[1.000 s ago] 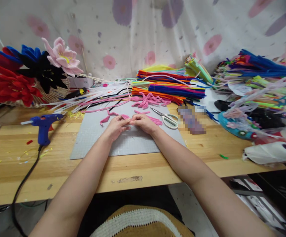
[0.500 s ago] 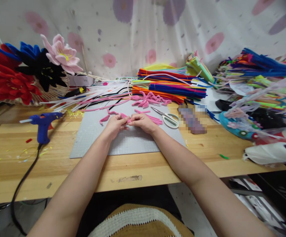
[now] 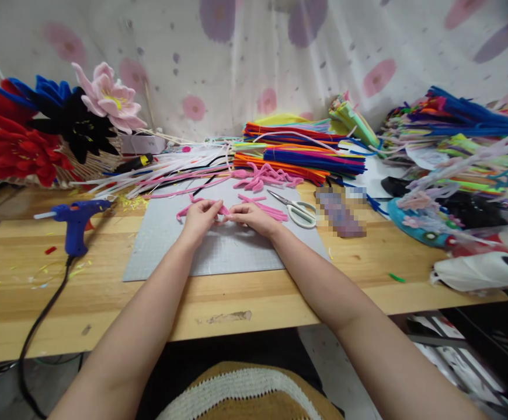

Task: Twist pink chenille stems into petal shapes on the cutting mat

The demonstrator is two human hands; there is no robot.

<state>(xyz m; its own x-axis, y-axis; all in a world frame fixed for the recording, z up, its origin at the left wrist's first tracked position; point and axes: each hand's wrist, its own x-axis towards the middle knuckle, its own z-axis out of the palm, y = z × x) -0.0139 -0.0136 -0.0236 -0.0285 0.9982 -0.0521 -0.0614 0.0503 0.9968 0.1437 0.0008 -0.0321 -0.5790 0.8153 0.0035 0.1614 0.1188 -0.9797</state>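
Pink pipe cleaner (image 3: 223, 211): pinched between both hands above the grey mat, probably so it can be bent.
Desk (image 3: 105, 291): wooden, carries everything.
Grey mat (image 3: 232, 254): lies under the hands as work surface.
Left hand (image 3: 199, 217): fingers closed on the pink piece.
Right hand (image 3: 254, 217): fingertips closed on its other end.
Scissors (image 3: 298, 209): just beside the right hand, easy to reach.
Glue gun (image 3: 76, 217): well apart, left.

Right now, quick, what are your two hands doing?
Left hand: closed, pinching the pink pipe cleaner.
Right hand: closed, pinching the same pipe cleaner's other end.
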